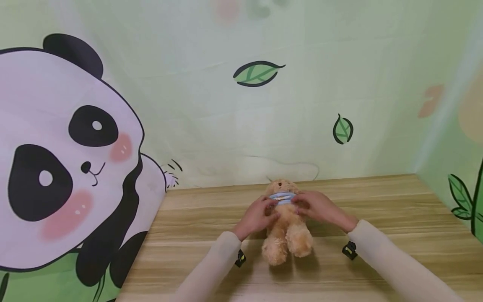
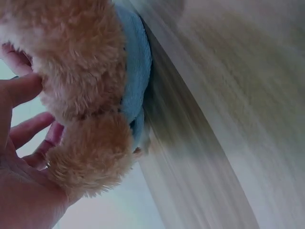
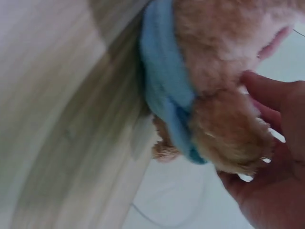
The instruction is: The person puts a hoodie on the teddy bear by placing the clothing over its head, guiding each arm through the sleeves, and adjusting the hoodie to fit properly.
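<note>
A fluffy light-brown teddy bear (image 1: 288, 218) lies on its back on the wooden table, legs toward me. Blue cloth (image 1: 282, 198) crosses its upper body and, in the left wrist view, runs down along its back (image 2: 137, 67). My left hand (image 1: 258, 214) holds one side of the bear, with the thumb on its belly and the fingers around its arm. On the opposite side my right hand (image 1: 320, 206) grips the other arm in the same manner. The right wrist view shows that thumb against the fur (image 3: 217, 52), with some fingers hidden behind the arm.
The wood-grain table (image 1: 203, 209) meets a pale green wall cloth (image 1: 203, 126) just beyond the bear's head. A large printed panda (image 1: 49, 105) covers the left side. Small black devices sit at both wrists, one under the right sleeve (image 1: 392, 260).
</note>
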A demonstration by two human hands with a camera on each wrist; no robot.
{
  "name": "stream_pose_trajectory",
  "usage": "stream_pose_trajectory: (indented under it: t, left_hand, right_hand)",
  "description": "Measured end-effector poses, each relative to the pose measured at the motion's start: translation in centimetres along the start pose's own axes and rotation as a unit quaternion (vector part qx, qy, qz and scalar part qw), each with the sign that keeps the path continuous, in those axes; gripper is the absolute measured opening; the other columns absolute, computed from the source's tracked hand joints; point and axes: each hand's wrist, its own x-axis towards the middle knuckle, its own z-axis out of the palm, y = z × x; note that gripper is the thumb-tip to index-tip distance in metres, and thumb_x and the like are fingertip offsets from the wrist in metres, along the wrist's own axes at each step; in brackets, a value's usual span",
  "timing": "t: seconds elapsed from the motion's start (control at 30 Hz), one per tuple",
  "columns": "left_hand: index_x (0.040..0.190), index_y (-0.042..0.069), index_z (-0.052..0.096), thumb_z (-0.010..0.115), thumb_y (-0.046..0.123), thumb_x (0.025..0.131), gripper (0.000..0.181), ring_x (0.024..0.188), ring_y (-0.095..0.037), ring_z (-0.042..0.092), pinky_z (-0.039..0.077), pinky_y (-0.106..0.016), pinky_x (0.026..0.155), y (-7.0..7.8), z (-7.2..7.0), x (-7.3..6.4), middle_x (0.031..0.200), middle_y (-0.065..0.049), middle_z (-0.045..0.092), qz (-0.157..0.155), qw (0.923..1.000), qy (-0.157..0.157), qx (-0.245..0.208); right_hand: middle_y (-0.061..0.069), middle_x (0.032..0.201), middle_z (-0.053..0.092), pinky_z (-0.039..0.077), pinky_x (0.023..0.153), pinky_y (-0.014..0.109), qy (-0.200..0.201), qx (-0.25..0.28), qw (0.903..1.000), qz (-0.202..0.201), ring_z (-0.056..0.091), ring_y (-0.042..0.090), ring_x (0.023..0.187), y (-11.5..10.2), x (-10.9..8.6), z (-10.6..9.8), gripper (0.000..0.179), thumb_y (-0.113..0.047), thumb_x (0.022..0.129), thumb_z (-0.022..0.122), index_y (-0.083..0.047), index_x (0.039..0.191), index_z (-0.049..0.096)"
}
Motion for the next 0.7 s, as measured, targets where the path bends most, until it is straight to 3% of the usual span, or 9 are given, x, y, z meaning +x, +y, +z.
stream_pose_trajectory:
  t: [0.2,0.53,0.7]
  left_hand:
    - [0.129,0.011,0.061,0.07,0.032,0.091,0.044,0.124,-0.028,0.055,0.046,-0.041,0.103,0.34,-0.17,0.65,0.136,-0.01,0.057,0.005,0.9994,-0.028,0.021]
    - [0.133,0.013,0.059,0.07,0.029,0.091,0.046,0.132,-0.031,0.05,0.041,-0.043,0.109,0.45,0.04,0.96,0.144,-0.013,0.051,0.011,0.9984,-0.047,0.031]
    - [0.132,0.012,0.058,0.07,0.028,0.091,0.046,0.128,-0.027,0.053,0.043,-0.039,0.107,0.53,0.63,0.85,0.138,-0.01,0.054,0.017,0.9978,-0.051,0.039]
  right_hand:
    - [0.011,0.108,0.07,0.051,0.083,0.041,-0.052,0.006,0.9984,-0.019,0.065,0.026,0.095,-0.06,0.72,-0.51,0.031,-0.01,0.085,0.073,-0.002,0.114,0.068]
    - [0.018,0.113,0.068,0.051,0.089,0.047,-0.07,0.008,0.9973,-0.023,0.064,0.034,0.103,-0.44,0.8,-0.41,0.039,-0.009,0.085,0.072,0.004,0.121,0.063]
    - [0.009,0.098,0.065,0.049,0.078,0.036,-0.073,0.015,0.9968,-0.029,0.06,0.021,0.089,-0.34,0.69,0.16,0.033,-0.007,0.08,0.074,0.001,0.111,0.064]
